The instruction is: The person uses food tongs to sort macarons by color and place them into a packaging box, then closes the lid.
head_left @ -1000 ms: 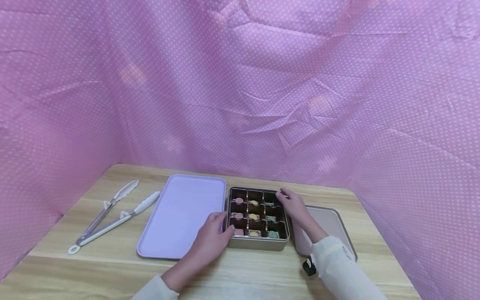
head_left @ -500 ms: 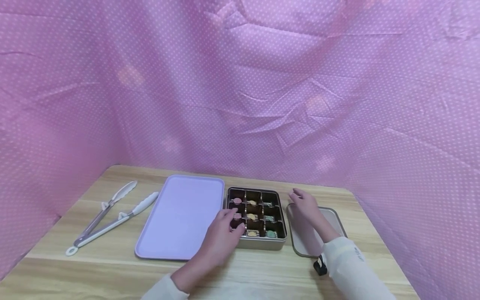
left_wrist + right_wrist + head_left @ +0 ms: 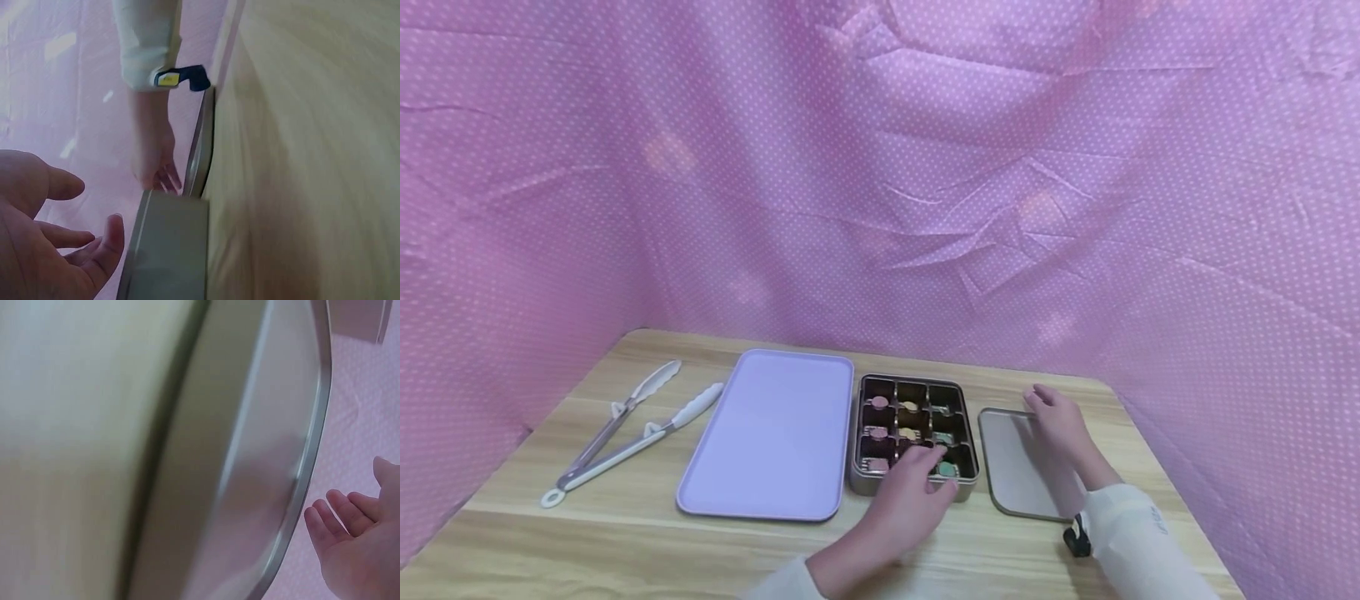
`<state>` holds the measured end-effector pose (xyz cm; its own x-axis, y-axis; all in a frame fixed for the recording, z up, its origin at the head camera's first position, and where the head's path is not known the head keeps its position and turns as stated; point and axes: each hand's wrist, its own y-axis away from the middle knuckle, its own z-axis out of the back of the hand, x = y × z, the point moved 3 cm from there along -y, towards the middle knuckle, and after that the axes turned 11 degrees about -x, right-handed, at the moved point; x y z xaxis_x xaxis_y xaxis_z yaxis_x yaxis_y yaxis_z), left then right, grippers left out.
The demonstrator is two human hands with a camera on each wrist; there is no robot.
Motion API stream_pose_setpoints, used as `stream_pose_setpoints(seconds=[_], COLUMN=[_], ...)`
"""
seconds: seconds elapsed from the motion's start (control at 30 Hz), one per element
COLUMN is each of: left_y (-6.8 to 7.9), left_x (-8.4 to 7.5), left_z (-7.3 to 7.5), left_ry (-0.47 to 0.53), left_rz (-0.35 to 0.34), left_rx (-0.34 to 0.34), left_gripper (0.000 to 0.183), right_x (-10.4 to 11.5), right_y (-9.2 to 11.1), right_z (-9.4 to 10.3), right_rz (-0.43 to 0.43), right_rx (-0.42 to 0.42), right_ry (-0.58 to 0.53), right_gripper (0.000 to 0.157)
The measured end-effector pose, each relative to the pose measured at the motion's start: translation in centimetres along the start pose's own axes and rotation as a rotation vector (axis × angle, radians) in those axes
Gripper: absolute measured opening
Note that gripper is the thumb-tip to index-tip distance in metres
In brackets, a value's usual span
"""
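In the head view a gold-brown metal box (image 3: 916, 493) divided into several compartments stands on the table. Small pink (image 3: 877, 433), yellow (image 3: 909, 434) and green pieces (image 3: 947, 469) sit in its compartments; their exact kind is unclear. My left hand (image 3: 906, 504) hovers at the box's front edge with loosely bent fingers, holding nothing and hiding part of the front row. To the right lies a shallow, rimmed metal lid or tray (image 3: 1018, 467). Over its far right part hangs my right hand (image 3: 1063, 429), fingers relaxed around nothing. The right wrist view shows this hand (image 3: 359, 540) apart from the rim.
A lilac tray (image 3: 771, 433) lies directly left of the box. Farther left, spread metal tongs (image 3: 602, 450) with white tips rest on the wooden table (image 3: 700, 554). Pink dotted cloth (image 3: 880, 208) hangs behind and at both sides.
My right hand has left the box's right edge and moved right, over the lid or tray. My left hand has let go of the left side and slid right along the box's front.
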<state>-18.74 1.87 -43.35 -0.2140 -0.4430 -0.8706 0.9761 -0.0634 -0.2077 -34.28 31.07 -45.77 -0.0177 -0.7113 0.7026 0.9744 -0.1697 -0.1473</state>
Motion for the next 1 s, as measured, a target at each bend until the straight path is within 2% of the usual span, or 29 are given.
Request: stream_pose_setpoints(seconds=[0.13, 0.33, 0.47, 0.7, 0.87, 1.0], left_y=[0.5, 1.3, 1.4, 1.0, 0.7, 0.5], left_x=[-0.5, -0.7, -0.5, -0.2, 0.2, 0.3], left_z=[-2.1, -5.1, -6.8, -8.7, -9.5, -10.1], left_ry=[0.012, -0.017, -0.032, -0.056, -0.054, -0.033], left_rz=[-0.002, -0.066, -0.078, -0.014, 0.060, 0.092], left_rx=[0.035, 0.067, 0.064, 0.047, 0.044, 0.034], left_gripper=[0.057, 0.049, 0.044, 0.049, 0.050, 0.050], right_x=[-1.7, -4.7, -5.8, -6.5, -7.3, -7.5], right_y=[0.0, -0.1, -0.2, 0.1, 0.0, -0.2], right_z=[1.4, 2.7, 3.3, 4.0, 3.9, 3.8], right_rz=[-0.011, -0.035, -0.049, -0.091, -0.084, -0.080], right_rx=[-0.016, -0.038, -0.055, -0.070, -0.074, -0.065], right_ry=[0.024, 0.091, 0.074, 0.054, 0.061, 0.071], right_gripper=[0.067, 0.067, 0.068, 0.062, 0.051, 0.047])
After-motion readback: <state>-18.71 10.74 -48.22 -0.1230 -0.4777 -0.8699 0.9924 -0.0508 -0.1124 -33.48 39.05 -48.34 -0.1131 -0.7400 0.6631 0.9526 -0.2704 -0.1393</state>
